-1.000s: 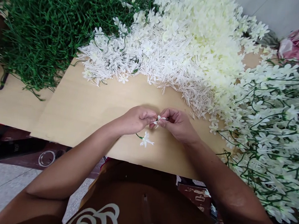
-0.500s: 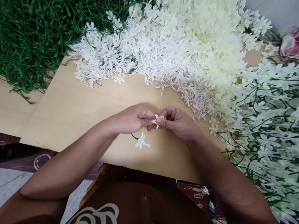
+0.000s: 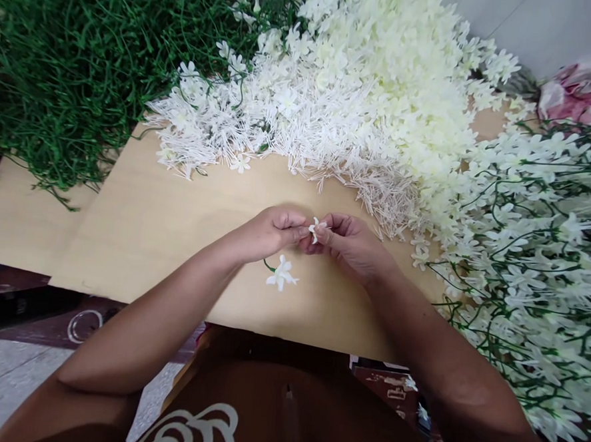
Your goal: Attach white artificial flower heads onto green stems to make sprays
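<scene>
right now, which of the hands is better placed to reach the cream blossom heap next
Likely the right hand: it is nearer the cream blossom heap, ahead and to the right; the left hand is farther off. Both hands are busy at the small white flower, though.

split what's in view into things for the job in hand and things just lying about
Likely part of the work:
small white flower at the fingertips of the left hand and right hand
green-stemmed white flower below them
heaped green stems
white stamens
cream flower heads
stemmed white flowers at right
tan board

Probably just lying about:
crumpled pink-and-white bundle
black object, lower left, unclear what
</scene>
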Tool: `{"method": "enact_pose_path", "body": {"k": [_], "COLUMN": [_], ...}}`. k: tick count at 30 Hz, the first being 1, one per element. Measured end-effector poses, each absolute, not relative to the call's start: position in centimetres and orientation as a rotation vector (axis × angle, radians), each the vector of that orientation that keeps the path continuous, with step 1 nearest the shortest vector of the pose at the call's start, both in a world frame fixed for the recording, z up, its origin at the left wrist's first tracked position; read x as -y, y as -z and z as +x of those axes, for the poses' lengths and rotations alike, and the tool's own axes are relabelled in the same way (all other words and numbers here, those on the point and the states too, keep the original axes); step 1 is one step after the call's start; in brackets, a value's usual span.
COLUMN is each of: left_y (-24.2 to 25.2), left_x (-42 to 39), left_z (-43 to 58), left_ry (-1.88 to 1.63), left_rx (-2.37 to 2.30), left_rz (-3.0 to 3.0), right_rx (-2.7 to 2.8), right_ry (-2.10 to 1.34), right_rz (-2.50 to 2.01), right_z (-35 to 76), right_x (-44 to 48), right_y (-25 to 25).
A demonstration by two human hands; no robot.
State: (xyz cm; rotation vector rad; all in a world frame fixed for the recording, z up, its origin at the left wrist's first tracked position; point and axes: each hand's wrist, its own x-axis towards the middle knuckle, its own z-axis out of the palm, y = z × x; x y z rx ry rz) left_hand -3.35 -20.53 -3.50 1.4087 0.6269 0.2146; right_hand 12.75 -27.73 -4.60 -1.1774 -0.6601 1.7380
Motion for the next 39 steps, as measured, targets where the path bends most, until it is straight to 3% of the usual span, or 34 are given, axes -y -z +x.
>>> {"method": "enact_pose_path", "body": {"k": [27, 39], "left_y": [4.3, 3.8], "left_x": [20.0, 20.7], "left_z": [-4.1, -3.5], "left_ry": [-0.155, -0.054], "left_rx": [-0.533, -0.737], "left_rz": [1.536, 1.882], "right_rx": [0.693, 0.799], "right_ry": [-1.747, -1.384], "right_rz": [-1.178, -1.516], "right_z": [13.2, 11.8], "right_x": [28.0, 28.8], "right_y": [4.8, 4.1]}}
